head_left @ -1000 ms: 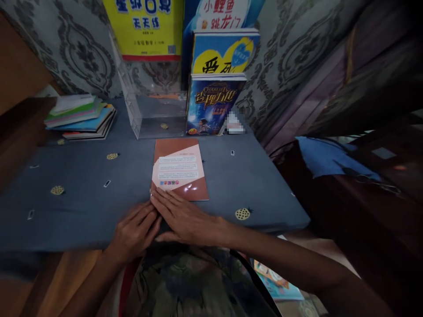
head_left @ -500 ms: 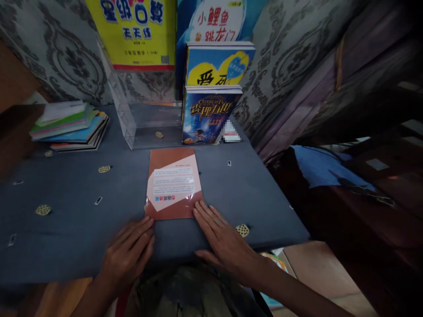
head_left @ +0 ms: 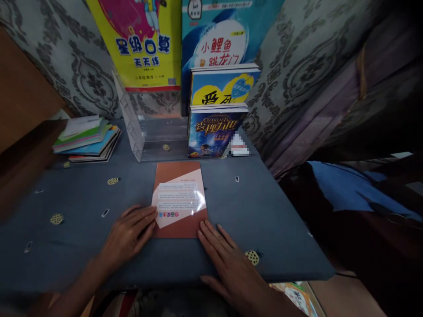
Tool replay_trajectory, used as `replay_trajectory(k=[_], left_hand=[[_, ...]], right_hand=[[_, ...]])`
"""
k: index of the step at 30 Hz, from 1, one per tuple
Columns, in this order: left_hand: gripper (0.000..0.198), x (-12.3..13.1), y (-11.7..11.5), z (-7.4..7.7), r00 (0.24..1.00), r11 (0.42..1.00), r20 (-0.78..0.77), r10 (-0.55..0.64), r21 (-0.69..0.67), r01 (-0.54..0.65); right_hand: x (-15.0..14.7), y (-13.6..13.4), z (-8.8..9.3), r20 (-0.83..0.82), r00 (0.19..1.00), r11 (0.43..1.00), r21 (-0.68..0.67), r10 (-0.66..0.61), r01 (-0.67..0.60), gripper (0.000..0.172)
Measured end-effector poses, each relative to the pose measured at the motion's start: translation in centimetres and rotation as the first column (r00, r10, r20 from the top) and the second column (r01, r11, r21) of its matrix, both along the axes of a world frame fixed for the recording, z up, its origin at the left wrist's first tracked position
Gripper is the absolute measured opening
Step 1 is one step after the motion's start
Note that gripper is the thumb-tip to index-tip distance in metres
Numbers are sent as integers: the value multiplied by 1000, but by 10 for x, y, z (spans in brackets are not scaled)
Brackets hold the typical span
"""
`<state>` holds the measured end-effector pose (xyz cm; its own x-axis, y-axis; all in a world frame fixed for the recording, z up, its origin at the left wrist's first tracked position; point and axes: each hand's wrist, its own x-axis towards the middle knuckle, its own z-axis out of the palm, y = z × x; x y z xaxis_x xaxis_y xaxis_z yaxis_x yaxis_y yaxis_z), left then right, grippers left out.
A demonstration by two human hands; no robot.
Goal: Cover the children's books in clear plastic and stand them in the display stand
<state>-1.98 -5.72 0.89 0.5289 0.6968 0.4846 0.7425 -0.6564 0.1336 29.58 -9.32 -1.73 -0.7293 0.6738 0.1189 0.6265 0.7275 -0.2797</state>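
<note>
A thin brown-and-pink book (head_left: 180, 229) lies flat on the blue-grey tablecloth, its printed text upside down to me. My left hand (head_left: 130, 229) rests at the book's left edge, fingertips touching it and fingers extended, slightly bent. At the lower right edge lies my right hand (head_left: 228, 255), its fingers stretched out flat against the book and the thumb apart. Neither hand grips anything. Beyond the book stands a clear acrylic book rack (head_left: 135, 132). On the rack's right side, a dark blue book (head_left: 213, 134) stands before a blue-and-yellow book (head_left: 223, 86).
Behind these stand a tall yellow workbook (head_left: 148, 66) and a teal book (head_left: 224, 39). A stack of books (head_left: 87, 138) lies at the left rear of the table (head_left: 264, 211). Patterned curtain (head_left: 291, 79) hangs at the back. Another book (head_left: 294, 297) shows below the right front edge.
My left hand has moved from the book's lower left corner up along its left edge. The right hand stays near the lower right corner. My view has tilted up and shifted left.
</note>
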Motion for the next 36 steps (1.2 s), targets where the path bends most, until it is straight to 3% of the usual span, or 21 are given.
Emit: replay_trajectory(k=[5,11,14,18,22,29,36], left_hand=[[30,-7,49,-5,998,1000,-57,-15,-8,14],[38,-6,121,-8,992,989,-79,102,-97,-109],[37,-2,141,-11,988,984,-60,145,-97,-150],[39,0,143,-19,992,992,-34,123,-34,-124],[39,-3,140,-27,994,995,-29,101,-2,-101],[39,-5,143,-30,996,996,-25,87,32,-86],[40,-6,145,-33,994,993,-55,91,77,-87]], right_hand=[[2,2,3,-13,1000,999,-50,18,-18,91],[1,3,6,-7,1000,996,-83,10,-11,89],[4,5,13,-10,1000,996,-93,14,-14,85],[8,19,28,-43,998,990,-135,37,-43,69],[-3,51,33,-114,993,987,-158,-1,-17,51],[-36,133,23,2,999,973,-227,36,-34,71],[-38,187,26,21,991,980,-148,-133,135,69]])
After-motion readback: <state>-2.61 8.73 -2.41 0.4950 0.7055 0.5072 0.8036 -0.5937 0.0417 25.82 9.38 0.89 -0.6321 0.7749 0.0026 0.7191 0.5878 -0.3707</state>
